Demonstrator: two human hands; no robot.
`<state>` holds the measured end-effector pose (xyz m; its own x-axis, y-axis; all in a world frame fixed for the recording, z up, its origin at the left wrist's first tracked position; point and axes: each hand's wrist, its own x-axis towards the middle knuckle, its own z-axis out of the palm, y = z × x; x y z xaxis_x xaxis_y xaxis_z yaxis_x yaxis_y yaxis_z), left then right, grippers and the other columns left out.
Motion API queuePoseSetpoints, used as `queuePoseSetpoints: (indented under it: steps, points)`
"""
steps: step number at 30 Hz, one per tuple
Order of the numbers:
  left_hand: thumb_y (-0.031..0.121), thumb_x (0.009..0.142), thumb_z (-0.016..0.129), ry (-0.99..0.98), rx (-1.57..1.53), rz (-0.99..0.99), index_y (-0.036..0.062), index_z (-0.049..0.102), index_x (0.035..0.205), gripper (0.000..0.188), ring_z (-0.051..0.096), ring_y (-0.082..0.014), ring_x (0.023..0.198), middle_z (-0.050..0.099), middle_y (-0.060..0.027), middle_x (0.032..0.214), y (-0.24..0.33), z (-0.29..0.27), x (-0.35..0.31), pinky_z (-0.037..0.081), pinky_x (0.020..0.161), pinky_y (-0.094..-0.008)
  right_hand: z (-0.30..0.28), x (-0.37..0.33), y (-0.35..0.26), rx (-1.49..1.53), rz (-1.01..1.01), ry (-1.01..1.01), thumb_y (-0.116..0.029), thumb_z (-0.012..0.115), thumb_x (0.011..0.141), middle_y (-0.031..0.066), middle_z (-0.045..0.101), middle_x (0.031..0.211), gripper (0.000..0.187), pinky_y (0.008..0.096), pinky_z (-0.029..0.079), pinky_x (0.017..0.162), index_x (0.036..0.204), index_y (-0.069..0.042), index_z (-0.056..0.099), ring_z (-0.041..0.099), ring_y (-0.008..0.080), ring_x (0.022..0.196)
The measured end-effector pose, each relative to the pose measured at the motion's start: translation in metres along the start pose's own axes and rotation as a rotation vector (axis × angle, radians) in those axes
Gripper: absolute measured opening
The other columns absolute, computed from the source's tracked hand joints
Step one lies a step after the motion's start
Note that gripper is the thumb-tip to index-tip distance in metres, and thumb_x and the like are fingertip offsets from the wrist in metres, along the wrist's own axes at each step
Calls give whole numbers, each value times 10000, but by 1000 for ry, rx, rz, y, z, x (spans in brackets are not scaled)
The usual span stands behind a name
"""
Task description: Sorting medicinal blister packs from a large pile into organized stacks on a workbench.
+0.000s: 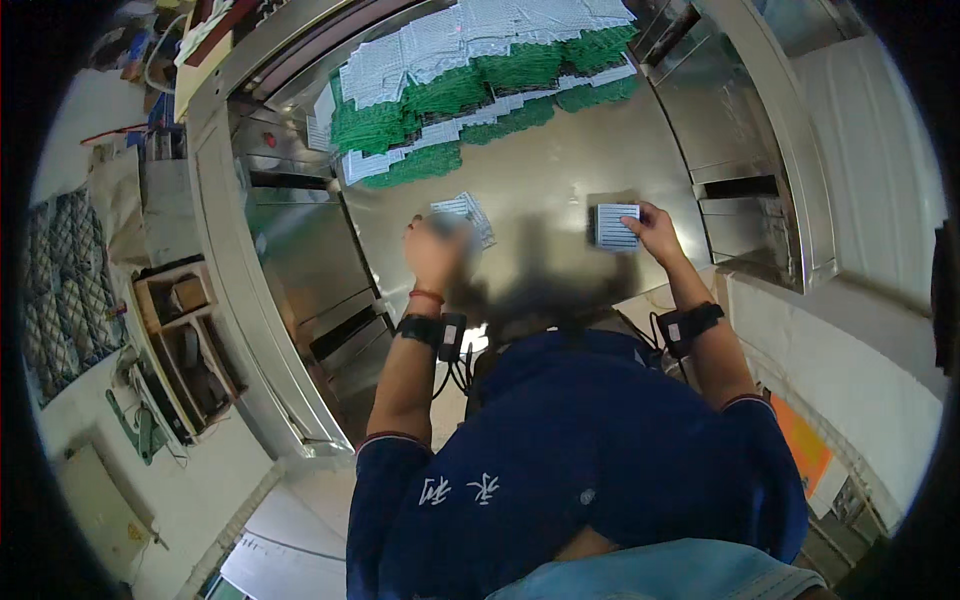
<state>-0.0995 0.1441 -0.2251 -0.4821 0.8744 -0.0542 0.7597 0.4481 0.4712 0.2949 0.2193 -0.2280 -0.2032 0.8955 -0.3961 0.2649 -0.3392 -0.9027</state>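
My right hand [655, 234] grips a small stack of flat rectangular panels [614, 228] by its right edge. The thumb lies on top; the panels are pale blue-white with dark stripes. To the left, my left hand [435, 258] is at the near edge of a few loose striped panels [466, 208], fanned slightly askew on the metal tabletop [545, 185]. A blurred patch covers part of that hand, so its fingers barely show. Along the far side lie long heaped rows of similar thin pieces, white striped tops [450, 45] above green ones [440, 100].
A raised metal frame [215, 180] with slots borders the worktop on the left, and another metal edge [800, 150] on the right. Outside the left frame stands a wooden compartment box [172, 300]. Black devices with cables are strapped to both my forearms.
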Motion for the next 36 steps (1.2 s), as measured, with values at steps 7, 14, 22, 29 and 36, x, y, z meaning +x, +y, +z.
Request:
queuePoseSetpoints:
  steps: [7, 14, 22, 29, 36]
  points:
    - [558, 537, 800, -113, 304, 23, -59, 398, 1266, 1037, 456, -368, 1107, 473, -232, 1187, 3, -15, -17, 401, 931, -421, 30, -26, -32, -766, -317, 188, -220, 746, 703, 211, 573, 1116, 531, 388, 431, 931, 1142, 23, 572, 544, 353, 1041]
    - [514, 517, 820, -245, 245, 117, -5, 398, 1272, 1008, 440, -344, 1141, 465, -178, 1220, -17, -44, -19, 389, 952, -424, 50, -76, -77, -642, -362, 295, -137, 699, 768, 162, 590, 1047, 307, 377, 464, 858, 1032, -13, 607, 570, 331, 985]
    - [574, 481, 807, -351, 279, 140, -32, 420, 1222, 1032, 473, -324, 1130, 497, -193, 1181, -16, -44, -36, 418, 931, -395, 100, -113, -89, -545, -467, 47, -99, 672, 790, 161, 615, 966, 170, 366, 490, 780, 945, -38, 637, 603, 331, 896]
    - [669, 516, 747, -339, 379, -3, -66, 477, 1123, 991, 518, -299, 1065, 546, -159, 1106, -20, -32, -25, 443, 879, -385, 148, -79, -76, -379, -175, -457, -135, 687, 793, 111, 655, 861, 207, 313, 494, 722, 976, -45, 647, 625, 222, 805]
    - [690, 516, 745, -171, 412, -1, -86, 464, 1128, 1027, 524, -327, 1070, 547, -201, 1115, -15, -9, -34, 451, 895, -398, 214, -30, 46, 94, 96, -838, -234, 677, 848, 65, 588, 1084, 412, 314, 489, 803, 1153, 7, 537, 566, 160, 969]
